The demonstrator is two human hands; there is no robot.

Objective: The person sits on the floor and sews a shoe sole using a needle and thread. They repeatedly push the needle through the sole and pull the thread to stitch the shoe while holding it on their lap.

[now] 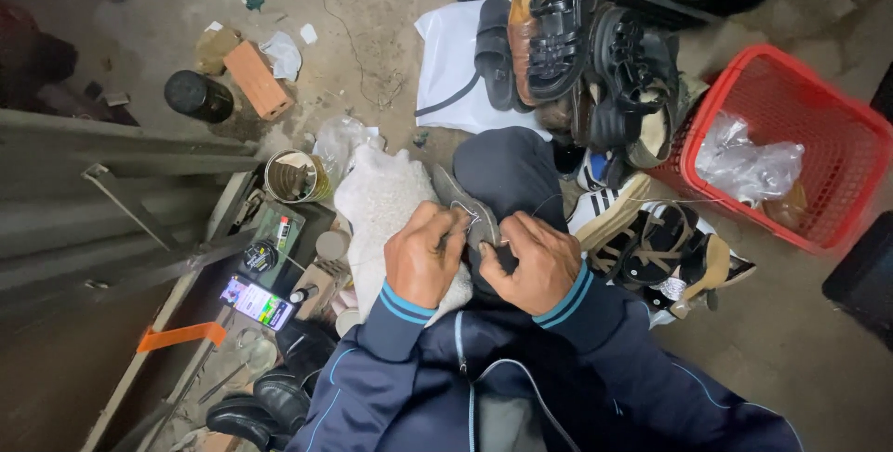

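A dark grey shoe [458, 199] rests on my knee over a white fleecy cloth [379, 203]. My left hand [425, 255] grips the shoe's side, fingers curled around its edge. My right hand [532, 261] is closed against the shoe from the right, pinching something small at the seam; a thin thread [651, 202] runs from there off to the right. Both wrists wear dark blue sleeves with light blue stripes.
A pile of sandals and shoes [595, 61] lies ahead and right. A red plastic basket [842, 131] holds a clear bag. Left are a tin can [296, 177], a brick [257, 78], a dark jar [198, 96] and a tray of small tools [270, 275].
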